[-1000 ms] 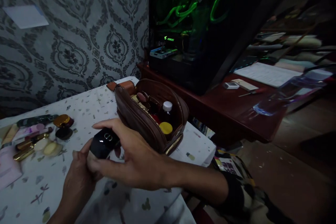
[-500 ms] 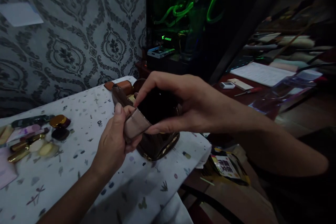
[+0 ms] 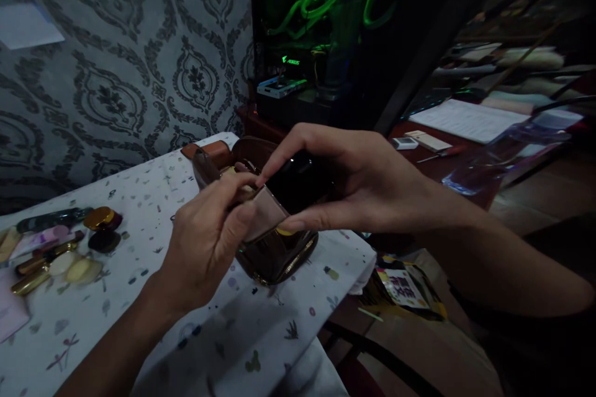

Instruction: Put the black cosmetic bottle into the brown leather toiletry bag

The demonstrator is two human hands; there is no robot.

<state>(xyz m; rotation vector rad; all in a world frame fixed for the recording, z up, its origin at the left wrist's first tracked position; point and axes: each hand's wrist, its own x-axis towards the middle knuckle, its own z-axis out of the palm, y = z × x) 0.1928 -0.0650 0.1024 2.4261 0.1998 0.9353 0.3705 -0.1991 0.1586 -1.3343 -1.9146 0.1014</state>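
Both my hands hold a cosmetic bottle (image 3: 267,216) with a beige, squarish body and a glossy black part, tilted in the air above an open brown makeup bag (image 3: 272,258). My right hand (image 3: 367,183) is closed on it from above, thumb and fingertips pinching the edge where black meets beige. From the left, my left hand (image 3: 205,236) is closed around the beige end, its thumb lying along the near side. Inside the bag, most contents are hidden behind the hands. The bag has a gold zip along its rim.
On the patterned tablecloth (image 3: 139,223) at left lie several cosmetics, among them a gold-lidded jar (image 3: 103,218), a dark green bottle (image 3: 53,219) and cream sponges (image 3: 84,271). A brown case (image 3: 212,150) sits behind the bag. A green-lit computer (image 3: 321,12) stands at the back.
My left hand has shifted its hold on the beige end, turning so that its back faces up. The bottle and my right hand have moved slightly right in view.
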